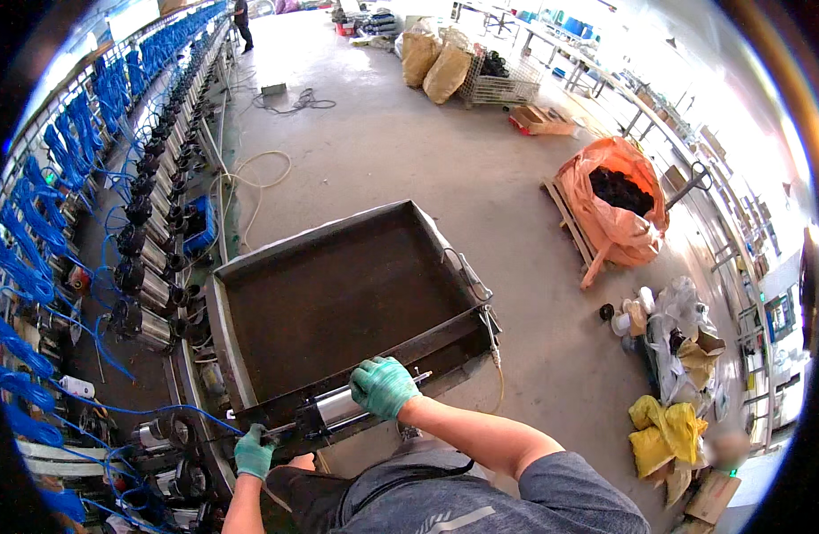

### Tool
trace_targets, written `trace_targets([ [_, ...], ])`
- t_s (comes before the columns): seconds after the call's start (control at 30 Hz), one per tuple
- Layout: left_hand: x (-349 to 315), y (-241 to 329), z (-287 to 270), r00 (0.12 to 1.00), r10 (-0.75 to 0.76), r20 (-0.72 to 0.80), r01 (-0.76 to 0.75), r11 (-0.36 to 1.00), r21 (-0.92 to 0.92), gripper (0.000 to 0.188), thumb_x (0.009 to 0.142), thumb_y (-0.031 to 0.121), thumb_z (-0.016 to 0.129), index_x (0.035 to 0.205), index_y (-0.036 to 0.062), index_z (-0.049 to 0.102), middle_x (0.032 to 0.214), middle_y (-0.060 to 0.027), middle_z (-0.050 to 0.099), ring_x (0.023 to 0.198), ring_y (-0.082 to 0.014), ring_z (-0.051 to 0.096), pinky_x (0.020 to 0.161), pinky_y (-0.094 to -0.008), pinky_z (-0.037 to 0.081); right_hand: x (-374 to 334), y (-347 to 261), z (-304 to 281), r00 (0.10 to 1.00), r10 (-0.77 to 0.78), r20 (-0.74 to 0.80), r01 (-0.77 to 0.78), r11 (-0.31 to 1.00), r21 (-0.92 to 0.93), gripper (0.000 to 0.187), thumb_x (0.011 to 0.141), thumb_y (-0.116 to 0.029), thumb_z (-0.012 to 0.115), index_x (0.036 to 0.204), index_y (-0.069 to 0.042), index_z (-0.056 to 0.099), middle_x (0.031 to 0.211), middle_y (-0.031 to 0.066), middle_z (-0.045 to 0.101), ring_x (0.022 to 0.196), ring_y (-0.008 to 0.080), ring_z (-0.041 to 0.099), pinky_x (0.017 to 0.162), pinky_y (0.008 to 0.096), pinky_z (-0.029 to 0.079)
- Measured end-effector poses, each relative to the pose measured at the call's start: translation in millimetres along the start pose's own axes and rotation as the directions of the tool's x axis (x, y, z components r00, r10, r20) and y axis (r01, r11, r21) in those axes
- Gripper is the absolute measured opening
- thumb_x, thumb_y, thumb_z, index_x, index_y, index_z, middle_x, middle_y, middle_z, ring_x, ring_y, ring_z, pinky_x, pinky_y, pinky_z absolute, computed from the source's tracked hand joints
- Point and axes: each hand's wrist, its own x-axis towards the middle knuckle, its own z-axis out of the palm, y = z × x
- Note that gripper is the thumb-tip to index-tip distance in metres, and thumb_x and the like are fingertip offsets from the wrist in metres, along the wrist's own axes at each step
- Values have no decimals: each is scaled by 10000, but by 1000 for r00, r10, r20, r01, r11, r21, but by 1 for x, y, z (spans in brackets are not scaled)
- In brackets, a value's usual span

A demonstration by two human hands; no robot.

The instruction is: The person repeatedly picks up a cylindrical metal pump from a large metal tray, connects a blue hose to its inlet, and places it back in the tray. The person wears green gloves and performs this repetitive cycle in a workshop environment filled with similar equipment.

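A silver metal cylinder (336,408) with dark end pieces lies along the near edge of a wide, shallow metal tray (236,378) with a dark brown inside. My right hand (383,388), in a green glove, is closed over the cylinder's right part. A thin rod (422,377) sticks out past that hand. To the left, my gloved left hand (254,454) is closed beside the dark end of the cylinder; what its fingers hold is hidden. A blue hose (187,408) runs in from the left and ends just above this hand.
Along the left stands a long row of silver and black cylinders (142,287) under hanging bundles of blue hose (22,249). An orange sack (605,222) of black parts sits on a pallet at right. Yellow bags (666,432) lie nearer. Far off stands another person (242,22).
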Motion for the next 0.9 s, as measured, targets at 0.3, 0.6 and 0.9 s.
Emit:
trace_targets([
  [0.3, 33, 38, -51, 406, -443, 800, 914, 213, -346, 561, 972, 635, 543, 924, 86, 644, 811, -145, 718, 648, -248, 682, 487, -357, 470, 2, -4, -3, 1000, -6, 6, 5, 1000, 23, 143, 852, -239, 667, 818, -102, 648, 843, 116, 673, 801, 341, 655, 741, 472, 518],
  [0.6, 18, 27, -40, 542, -220, 811, 834, 17, -552, 264, 1007, 339, 593, 1098, 100, 660, 965, -101, 711, 757, -225, 664, 608, -379, 531, 4, -4, -7, 1000, 2, 21, -2, 1000, 23, 146, 844, -250, 672, 837, -104, 663, 856, 107, 676, 823, 331, 659, 765, 460, 519],
  [0.9, 2, 12, -22, 824, -123, 552, 566, 158, -809, 204, 896, 126, 731, 1072, 170, 636, 994, -43, 666, 927, -210, 652, 759, -430, 570, 4, -11, -9, 996, 44, 72, -46, 999, 21, 165, 855, -266, 662, 837, -102, 665, 888, 116, 672, 869, 336, 656, 780, 472, 515],
])
